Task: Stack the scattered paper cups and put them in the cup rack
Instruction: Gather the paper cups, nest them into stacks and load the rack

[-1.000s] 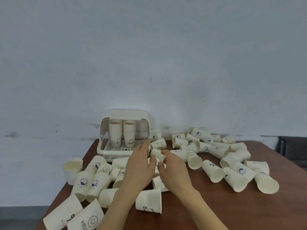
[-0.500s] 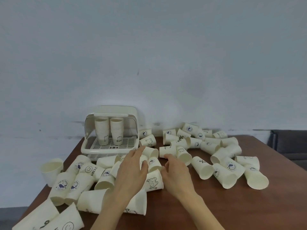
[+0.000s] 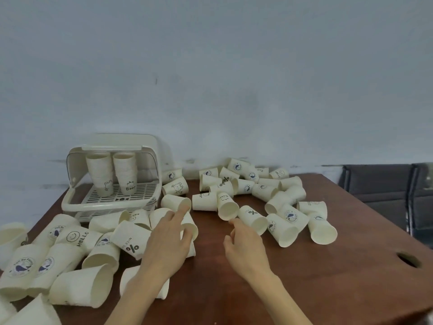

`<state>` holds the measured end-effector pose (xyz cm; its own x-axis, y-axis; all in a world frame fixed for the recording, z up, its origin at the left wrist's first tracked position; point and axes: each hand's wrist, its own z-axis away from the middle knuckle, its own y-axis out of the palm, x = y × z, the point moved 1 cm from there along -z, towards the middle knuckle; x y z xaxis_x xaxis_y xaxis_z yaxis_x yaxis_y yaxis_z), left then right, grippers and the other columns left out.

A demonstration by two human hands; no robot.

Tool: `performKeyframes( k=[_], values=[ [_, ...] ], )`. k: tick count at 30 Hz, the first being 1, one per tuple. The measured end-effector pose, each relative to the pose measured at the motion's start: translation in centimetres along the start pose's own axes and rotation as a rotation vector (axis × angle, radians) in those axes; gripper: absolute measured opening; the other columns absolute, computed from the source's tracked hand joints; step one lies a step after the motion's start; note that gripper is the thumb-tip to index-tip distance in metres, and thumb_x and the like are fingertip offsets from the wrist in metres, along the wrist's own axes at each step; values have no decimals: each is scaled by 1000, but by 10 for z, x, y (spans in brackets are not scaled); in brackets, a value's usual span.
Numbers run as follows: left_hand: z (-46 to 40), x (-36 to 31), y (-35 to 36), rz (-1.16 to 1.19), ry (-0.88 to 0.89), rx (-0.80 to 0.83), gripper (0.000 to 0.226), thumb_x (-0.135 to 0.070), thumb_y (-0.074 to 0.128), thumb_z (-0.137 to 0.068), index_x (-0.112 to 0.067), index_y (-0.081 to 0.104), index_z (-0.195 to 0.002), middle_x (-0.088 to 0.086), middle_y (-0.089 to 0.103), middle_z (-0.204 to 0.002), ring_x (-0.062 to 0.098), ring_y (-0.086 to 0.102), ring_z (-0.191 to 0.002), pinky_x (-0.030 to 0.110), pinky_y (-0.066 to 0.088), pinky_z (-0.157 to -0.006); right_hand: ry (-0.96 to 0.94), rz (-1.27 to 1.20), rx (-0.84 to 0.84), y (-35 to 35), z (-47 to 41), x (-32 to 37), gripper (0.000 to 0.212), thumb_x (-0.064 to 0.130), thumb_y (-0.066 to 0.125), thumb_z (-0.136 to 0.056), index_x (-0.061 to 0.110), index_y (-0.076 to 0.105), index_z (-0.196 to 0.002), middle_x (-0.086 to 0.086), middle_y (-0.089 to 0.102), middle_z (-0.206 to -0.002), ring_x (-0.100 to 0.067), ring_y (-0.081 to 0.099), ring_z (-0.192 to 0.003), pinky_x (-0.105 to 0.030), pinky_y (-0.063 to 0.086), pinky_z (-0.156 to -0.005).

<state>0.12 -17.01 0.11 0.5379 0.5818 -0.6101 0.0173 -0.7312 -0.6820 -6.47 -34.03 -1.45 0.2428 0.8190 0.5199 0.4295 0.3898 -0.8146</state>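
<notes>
Paper cups (image 3: 278, 200) scattered across brown tabletop (image 3: 328, 277); two stacks upright in cup rack (image 3: 110, 202). Left hand (image 3: 167, 242) spread loosely over cups, right hand (image 3: 246, 249) loosely curled, empty.

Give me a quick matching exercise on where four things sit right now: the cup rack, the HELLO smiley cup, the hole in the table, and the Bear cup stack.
Things:
1. cup rack
2. HELLO cup
3. table hole
4. Bear stack

Places or states:
A. near the table's right edge
B. upright inside the rack, right of the other stack
C. lying on its side, left of the left hand
D. far left of the table, lid open

Pairs: 1-D, 2-C, 3-A, 4-B
</notes>
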Motion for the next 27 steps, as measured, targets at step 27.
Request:
performKeyframes(
  k=[27],
  values=[
    [-31, -11, 74, -337, 138, 107, 43, -28, 38, -97, -33, 41, -140, -11, 51, -112, 11, 46, -109, 24, 26, -106, 202, -37, -618, 70, -53, -81, 14, 7, 62, -89, 5, 66, -103, -5, 60, -60, -27, 59, -56, -34, 43, -50]
  ],
)
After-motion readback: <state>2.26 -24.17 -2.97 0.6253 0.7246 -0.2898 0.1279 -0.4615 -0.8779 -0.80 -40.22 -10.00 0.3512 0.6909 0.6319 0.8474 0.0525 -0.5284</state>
